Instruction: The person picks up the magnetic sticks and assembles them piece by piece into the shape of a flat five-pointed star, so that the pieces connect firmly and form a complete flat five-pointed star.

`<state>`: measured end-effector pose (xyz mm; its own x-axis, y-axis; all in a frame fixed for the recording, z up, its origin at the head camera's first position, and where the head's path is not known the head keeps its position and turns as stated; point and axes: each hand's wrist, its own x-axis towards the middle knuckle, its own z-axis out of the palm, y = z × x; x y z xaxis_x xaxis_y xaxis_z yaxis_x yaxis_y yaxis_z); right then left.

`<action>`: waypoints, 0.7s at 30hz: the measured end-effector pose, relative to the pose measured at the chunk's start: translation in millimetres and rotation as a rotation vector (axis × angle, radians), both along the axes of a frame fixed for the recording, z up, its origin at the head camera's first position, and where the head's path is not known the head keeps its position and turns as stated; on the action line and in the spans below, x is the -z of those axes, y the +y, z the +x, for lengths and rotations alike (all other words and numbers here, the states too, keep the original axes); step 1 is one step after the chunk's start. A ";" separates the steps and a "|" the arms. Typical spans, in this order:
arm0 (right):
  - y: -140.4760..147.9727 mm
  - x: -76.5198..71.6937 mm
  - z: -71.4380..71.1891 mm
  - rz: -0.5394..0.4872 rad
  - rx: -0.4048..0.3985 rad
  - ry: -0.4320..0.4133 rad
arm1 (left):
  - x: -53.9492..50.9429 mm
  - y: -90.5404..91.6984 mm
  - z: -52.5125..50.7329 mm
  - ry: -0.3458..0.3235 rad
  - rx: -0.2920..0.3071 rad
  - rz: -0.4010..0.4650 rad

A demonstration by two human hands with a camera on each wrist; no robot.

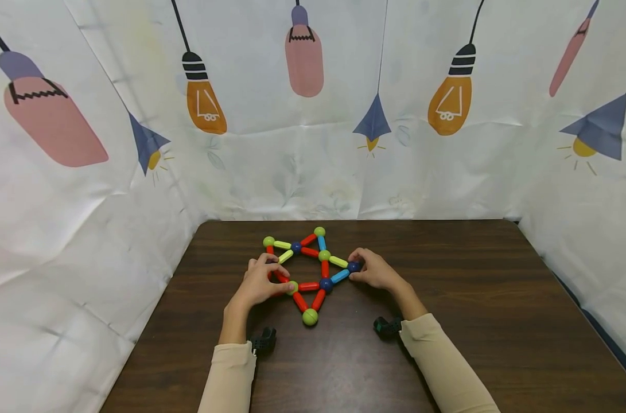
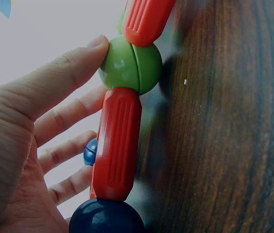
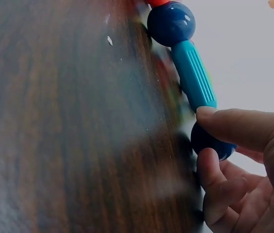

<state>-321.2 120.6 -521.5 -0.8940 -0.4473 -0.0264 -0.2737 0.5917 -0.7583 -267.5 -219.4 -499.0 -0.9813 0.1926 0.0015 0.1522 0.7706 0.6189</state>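
A flat, star-like figure of magnetic building sticks and balls lies on the dark wooden table point(image 1: 473, 344). Red, yellow and blue sticks join green and dark blue balls around a central ring. My left hand point(image 1: 260, 282) holds the figure's left side, its thumb on a green ball point(image 2: 130, 65). Beyond the red stick point(image 2: 116, 145), its other fingers reach a blue ball point(image 2: 91, 151). At the right tip, my right hand point(image 1: 376, 269) pinches a dark blue ball point(image 3: 212, 143) between thumb and fingers. A blue stick point(image 1: 339, 276) and a yellow stick point(image 1: 338, 261) meet this ball.
The figure's nearest tip is a green ball point(image 1: 310, 316); another green ball point(image 1: 319, 232) forms its far tip. A white curtain point(image 1: 302, 172) printed with lamps hangs behind the table. Black wrist cameras, such as the left one point(image 1: 264, 341), sit on both wrists.
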 end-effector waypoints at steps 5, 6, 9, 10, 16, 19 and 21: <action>3.8 -2.3 0.3 -0.024 -0.011 -0.035 | -1.3 0.3 -0.2 0.001 0.002 0.004; 4.6 -2.8 0.7 -0.030 -0.011 -0.044 | -1.5 0.3 -0.2 0.001 0.003 0.004; 6.7 -4.9 2.9 -0.039 -0.005 -0.067 | -1.8 0.0 -0.5 0.000 0.001 0.002; 7.3 -5.1 3.5 -0.040 -0.003 -0.067 | -1.7 -0.1 -0.7 0.001 0.001 0.001; 12.2 -3.5 4.9 -0.043 0.006 -0.061 | -1.0 3.2 -0.8 -0.006 -0.005 -0.004; 17.8 -3.7 4.1 -0.041 0.017 -0.072 | -0.9 10.2 0.0 -0.005 -0.009 -0.012; 23.1 -4.2 3.0 -0.038 0.032 -0.077 | -0.2 17.0 0.5 0.006 -0.011 -0.026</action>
<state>-318.3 143.7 -517.3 -0.9037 -0.4208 -0.0788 -0.1955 0.5695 -0.7984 -267.0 -202.4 -498.8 -0.9833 0.1822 0.0023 0.1473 0.7877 0.5982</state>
